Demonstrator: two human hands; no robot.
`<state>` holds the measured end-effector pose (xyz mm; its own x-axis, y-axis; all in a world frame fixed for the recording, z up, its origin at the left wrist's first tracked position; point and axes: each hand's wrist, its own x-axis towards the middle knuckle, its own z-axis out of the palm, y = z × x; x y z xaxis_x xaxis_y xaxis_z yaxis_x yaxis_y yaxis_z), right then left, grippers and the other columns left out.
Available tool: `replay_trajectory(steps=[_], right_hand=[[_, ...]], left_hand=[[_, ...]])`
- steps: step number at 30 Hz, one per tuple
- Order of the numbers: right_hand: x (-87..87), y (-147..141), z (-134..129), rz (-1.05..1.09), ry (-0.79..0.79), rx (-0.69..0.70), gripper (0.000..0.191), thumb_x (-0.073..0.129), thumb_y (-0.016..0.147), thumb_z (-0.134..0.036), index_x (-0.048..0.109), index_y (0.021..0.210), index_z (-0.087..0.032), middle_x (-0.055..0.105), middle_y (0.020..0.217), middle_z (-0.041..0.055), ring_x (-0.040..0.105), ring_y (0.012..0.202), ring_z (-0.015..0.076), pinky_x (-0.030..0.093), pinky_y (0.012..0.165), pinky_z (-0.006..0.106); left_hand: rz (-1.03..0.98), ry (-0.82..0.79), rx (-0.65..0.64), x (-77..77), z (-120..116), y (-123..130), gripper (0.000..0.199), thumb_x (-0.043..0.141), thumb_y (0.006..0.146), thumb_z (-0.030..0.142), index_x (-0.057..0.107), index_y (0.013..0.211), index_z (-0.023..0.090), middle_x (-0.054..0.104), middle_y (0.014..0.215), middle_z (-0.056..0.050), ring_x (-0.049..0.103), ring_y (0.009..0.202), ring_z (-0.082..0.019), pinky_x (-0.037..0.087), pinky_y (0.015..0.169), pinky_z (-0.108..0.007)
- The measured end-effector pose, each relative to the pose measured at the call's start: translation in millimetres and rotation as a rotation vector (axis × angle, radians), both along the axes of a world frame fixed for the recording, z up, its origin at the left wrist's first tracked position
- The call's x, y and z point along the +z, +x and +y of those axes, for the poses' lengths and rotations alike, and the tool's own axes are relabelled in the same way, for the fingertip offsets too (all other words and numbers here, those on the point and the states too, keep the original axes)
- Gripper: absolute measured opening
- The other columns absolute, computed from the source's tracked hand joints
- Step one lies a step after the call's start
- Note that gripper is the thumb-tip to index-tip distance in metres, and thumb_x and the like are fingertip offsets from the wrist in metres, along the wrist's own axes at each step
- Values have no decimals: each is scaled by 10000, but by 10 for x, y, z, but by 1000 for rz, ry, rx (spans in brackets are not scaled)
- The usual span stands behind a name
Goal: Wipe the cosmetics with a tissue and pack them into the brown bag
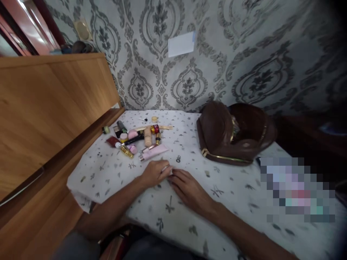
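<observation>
With the hands as the clock's centre, the left hand (155,174) is closed, thumb and fingers pinching a small pale item (167,168) just above the desk (173,227); the right hand (187,186) lies palm down at four o'clock of that item, fingers bent and their tips touching or nearly touching it, though I cannot tell whether they grip; the item is mostly hidden, so its kind is unclear; a white cloth (233,187) with leaf prints covers the desk; at three o'clock lies a flat thing (295,191), pixelated beyond naming; at eleven, just beyond the left hand, lies a pink tube (155,152); past it, towards ten, cosmetics crowd together, among them a gold tube (126,151), a black tube (135,139), a beige bottle (148,138) and a red jar (154,129); at two stands a brown bag (217,133), gaping at the top; a wooden panel (54,122) rises at ten; farthest, at twelve, a white rectangle (181,44) shows on the patterned wall (187,85).
</observation>
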<state>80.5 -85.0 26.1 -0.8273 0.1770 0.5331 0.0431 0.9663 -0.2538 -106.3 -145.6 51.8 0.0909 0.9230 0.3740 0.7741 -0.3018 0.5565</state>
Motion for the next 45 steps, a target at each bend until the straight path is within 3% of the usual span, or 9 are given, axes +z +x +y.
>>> replay_trajectory(steps=[13,26,33,35,38,45], right_hand=[[28,-90,47,-96,65,-52,213,444,962,-173,646,1026,-144,662,993,120,605,976,246,525,898,444],[-72,0,-89,-4,131,-50,264,469,927,-121,635,1131,-149,662,1115,132,598,1120,272,545,974,466],[-20,32,-164,-13,112,-66,312,428,925,-103,621,1164,-159,662,1130,134,607,1127,270,558,959,467],[52,46,-154,-35,65,-43,319,438,918,-108,623,1170,-167,663,1140,134,603,1135,268,545,973,468],[157,30,-67,-110,-80,-21,266,457,885,-103,674,1015,-187,693,1015,101,646,998,239,562,900,417],[174,-286,210,18,-596,-194,285,456,888,-285,714,929,-174,754,886,76,703,808,224,560,749,351]], left_hand=[[232,18,174,-23,129,-11,321,411,977,319,556,719,196,605,668,-17,540,649,-171,366,644,-286],[292,-27,92,-63,11,65,269,445,982,312,547,757,206,641,718,-10,592,688,-165,369,634,-272],[153,-32,60,-59,-34,62,302,445,976,309,497,694,214,590,656,3,559,648,-160,368,623,-275],[111,-44,70,-38,-24,59,322,432,973,321,478,672,216,556,623,11,529,627,-152,361,619,-272],[35,-71,91,-9,-8,59,343,410,964,345,441,647,216,502,596,21,483,600,-144,343,607,-270],[-282,-36,187,32,7,26,389,392,949,409,342,615,217,379,561,52,408,576,-125,302,577,-269]])
